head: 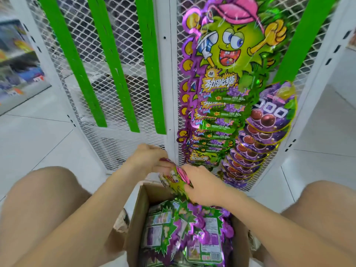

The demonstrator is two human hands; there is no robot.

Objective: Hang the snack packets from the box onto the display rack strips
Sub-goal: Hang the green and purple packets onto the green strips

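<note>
- A snack packet [176, 180], green and purple with a pink-capped figure, is held just below the centre of the view, above the far rim of the cardboard box [137, 212].
- The packet's upper end is covered from ten o'clock by the left hand [148, 158], whose fingers [165, 160] are curled down onto it.
- The packet's lower part is gripped from four o'clock by the right hand [204, 186], with the fingers closed round it.
- The box is seen at six o'clock, open and filled with loose packets [185, 232], many lying label side up.
- On the white mesh display rack [134, 83], three green strips [113, 64] are seen at eleven to twelve o'clock.
- At one to three o'clock an overlapping column of hung packets [217, 97] is seen, with purple grape packets [269, 116] touching it at its four o'clock.
</note>
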